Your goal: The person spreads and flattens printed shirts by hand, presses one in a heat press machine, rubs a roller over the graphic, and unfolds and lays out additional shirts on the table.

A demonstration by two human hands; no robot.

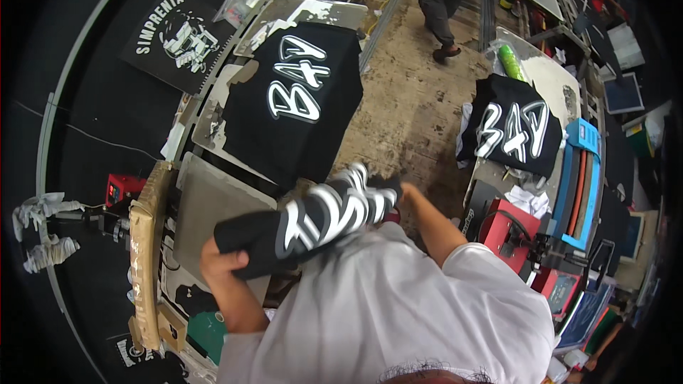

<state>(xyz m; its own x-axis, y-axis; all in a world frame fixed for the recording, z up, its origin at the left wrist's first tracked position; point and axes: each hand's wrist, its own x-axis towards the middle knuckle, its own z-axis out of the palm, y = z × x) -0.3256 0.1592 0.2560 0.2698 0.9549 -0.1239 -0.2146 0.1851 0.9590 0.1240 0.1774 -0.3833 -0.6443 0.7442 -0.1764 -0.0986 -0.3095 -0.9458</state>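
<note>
A black T-shirt (316,224) with big white outlined lettering is stretched in front of my body, bunched toward its right end. My left hand (224,259) is closed on its left end, thumb on top of the cloth. At the other end my right hand (404,190) has hold of the fabric; its fingers are mostly hidden behind the cloth and blurred. Ahead to the left, another black T-shirt (302,142) with similar white lettering lies spread over a pale flat board (213,124). A third black printed T-shirt (491,103) lies on the table at the right.
A bare grey board (206,206) is beside my left arm, next to a tape-wrapped frame (142,270). On the right stand a red machine (494,231) and a blue frame (583,135). A person in dark trousers (437,3) stands on the worn floor (398,85) ahead.
</note>
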